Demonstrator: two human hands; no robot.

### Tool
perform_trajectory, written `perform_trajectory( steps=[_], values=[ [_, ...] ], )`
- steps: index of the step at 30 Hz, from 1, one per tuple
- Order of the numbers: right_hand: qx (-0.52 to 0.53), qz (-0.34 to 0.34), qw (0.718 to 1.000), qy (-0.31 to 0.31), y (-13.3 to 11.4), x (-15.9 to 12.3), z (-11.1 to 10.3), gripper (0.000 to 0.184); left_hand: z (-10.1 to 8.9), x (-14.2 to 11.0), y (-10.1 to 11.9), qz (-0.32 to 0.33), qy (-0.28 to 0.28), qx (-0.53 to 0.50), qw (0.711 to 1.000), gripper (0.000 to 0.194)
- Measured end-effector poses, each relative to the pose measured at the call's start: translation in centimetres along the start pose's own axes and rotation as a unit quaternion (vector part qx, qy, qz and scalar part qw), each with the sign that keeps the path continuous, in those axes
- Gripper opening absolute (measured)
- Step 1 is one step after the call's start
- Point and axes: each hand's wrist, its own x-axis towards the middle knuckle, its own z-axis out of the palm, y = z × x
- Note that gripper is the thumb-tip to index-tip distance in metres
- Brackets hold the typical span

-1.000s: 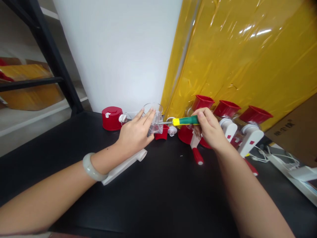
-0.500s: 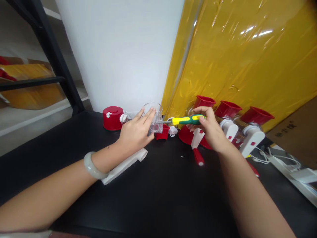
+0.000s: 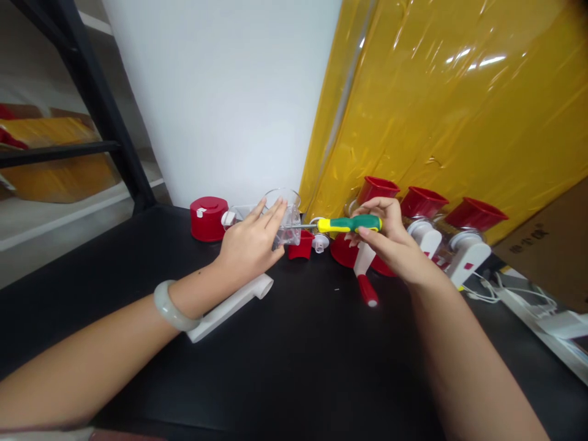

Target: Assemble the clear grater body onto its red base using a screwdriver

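Note:
My left hand (image 3: 250, 245) grips a clear plastic housing (image 3: 293, 215) lying on its side, its palm over the body and its fingers along the top. In my right hand (image 3: 390, 236) is a screwdriver (image 3: 337, 225) with a green and yellow handle, held level between thumb and fingers. Its metal shaft reaches into the right end of the housing; the tip cannot be made out clearly. Beneath the shaft stands a red plastic part (image 3: 301, 245), with a small white fitting (image 3: 320, 243) beside it. A white crank arm (image 3: 234, 306) lies below my left wrist.
A round red base (image 3: 209, 219) stands left of my left hand. On the right are several red-topped devices (image 3: 425, 202) with white crank arms, one handle (image 3: 367, 291) pointing forward. White cables (image 3: 487, 291) lie at the right edge of the black table (image 3: 294, 367). Yellow-wrapped packaging (image 3: 441, 110) rises behind.
The screwdriver handle has turned about its axis, and my right fingers have shifted around it. My left hand and the clear housing stay almost in place.

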Motion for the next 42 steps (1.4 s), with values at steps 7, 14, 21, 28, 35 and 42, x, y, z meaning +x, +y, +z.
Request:
perform_trajectory(
  steps=[7,14,21,28,35,42],
  values=[
    [-0.036,0.059,0.997,0.021,-1.2,-0.1,0.6,0.035,-0.1,-0.2,0.1,0.024,0.022,0.012,0.999,0.065],
    [0.029,0.024,0.999,-0.005,-0.7,-0.3,-0.1,0.037,0.0,-0.2,0.0,0.006,0.014,-0.006,1.0,0.068],
    [-0.049,0.108,0.992,0.04,-1.9,0.0,0.9,0.041,0.3,-0.3,-0.1,0.031,0.07,0.002,0.997,0.068],
    [0.062,0.122,0.99,0.041,-1.8,0.0,1.1,0.045,0.4,-0.2,-0.4,0.028,0.084,-0.005,0.996,0.071],
    [-0.028,0.057,0.998,0.006,-2.2,-0.3,0.4,0.03,0.6,-0.2,-0.2,0.044,0.117,-0.011,0.992,0.066],
    [-0.026,0.123,0.977,0.174,-3.4,0.2,1.8,0.045,-0.1,-0.3,0.2,0.068,0.138,-0.004,0.988,0.069]
  ],
)
